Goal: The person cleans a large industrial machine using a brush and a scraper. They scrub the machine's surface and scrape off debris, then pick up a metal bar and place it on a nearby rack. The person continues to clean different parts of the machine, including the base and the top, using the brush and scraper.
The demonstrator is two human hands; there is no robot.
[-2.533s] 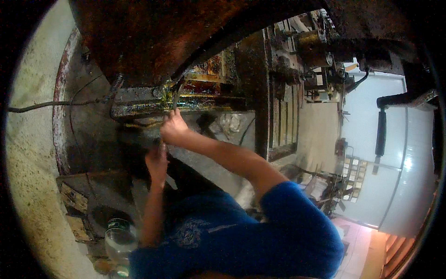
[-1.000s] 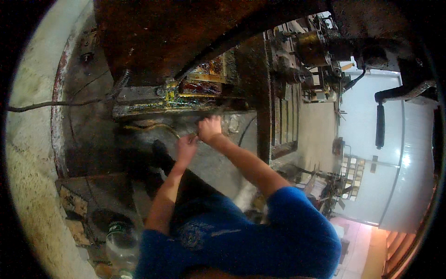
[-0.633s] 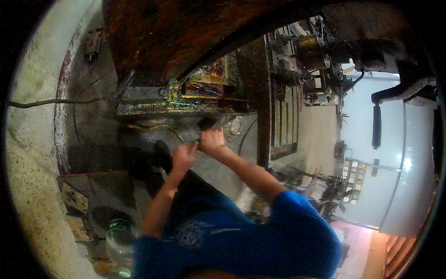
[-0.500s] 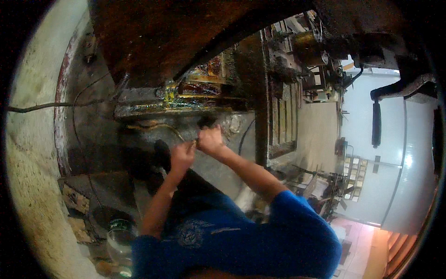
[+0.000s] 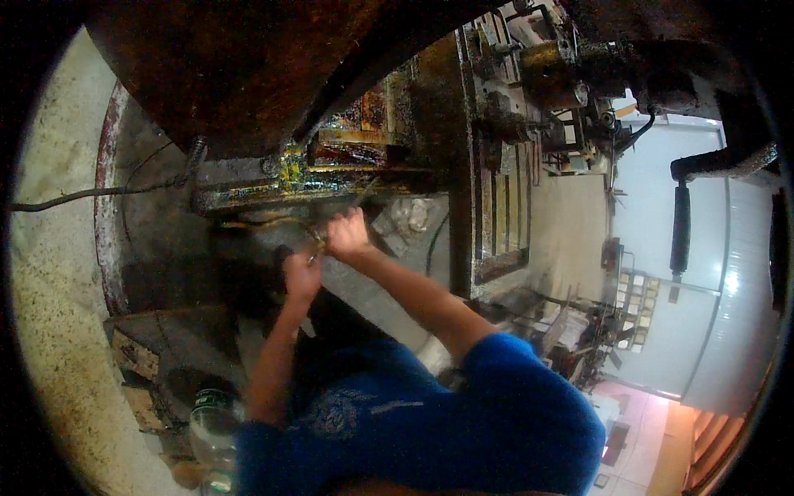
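My left hand [image 5: 303, 275] is closed around what looks like the end of a thin yellowish-brown hose [image 5: 256, 222], with a small shiny piece showing at the fingers. Close by, slightly higher and to the right, my right hand [image 5: 347, 233] is also closed, its fingers pinched near that same end. What the right hand grips is too blurred to name. Both hands are in front of the lower edge of a greasy machine bed [image 5: 273, 188], which is streaked with yellow and dark oil.
A large rusty-brown machine body [image 5: 223, 66] overhangs the top. A slatted metal part [image 5: 509, 207] stands to the right, and a black handle [image 5: 680, 227] hangs farther right. Crumpled pale cloth or paper [image 5: 405, 219] lies beyond my right hand. A clear plastic bottle [image 5: 213, 434] stands at lower left.
Both hands have shifted slightly left and remain close together at the hose end. My right hand has turned, its fingers now pointing more upward. The whole view has also shifted a little.
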